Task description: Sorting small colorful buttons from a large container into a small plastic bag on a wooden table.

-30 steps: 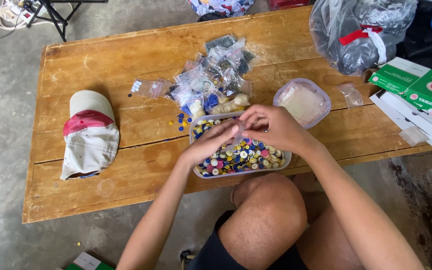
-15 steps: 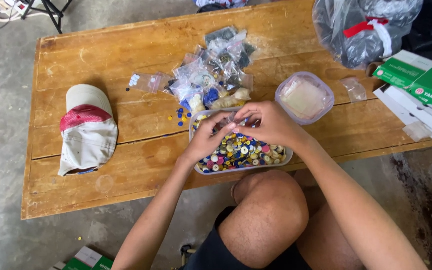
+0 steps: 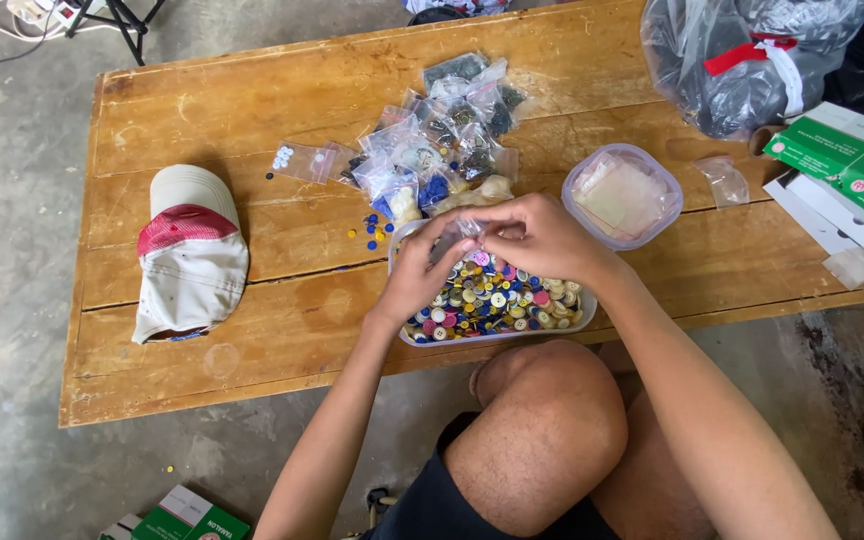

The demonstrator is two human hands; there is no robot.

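Both my hands, left and right, pinch one small clear bag tight, just above the tub of buttons.

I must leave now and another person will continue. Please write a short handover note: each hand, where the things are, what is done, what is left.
Left hand and right hand: both over the tray of mixed buttons, pinching a small clear bag; grip closed.
Done: pile of filled small bags behind the tray; one bag of white buttons to the left.
Left: tray is full; loose blue and yellow buttons on the wooden table.
Lidded clear tub beside the right hand.
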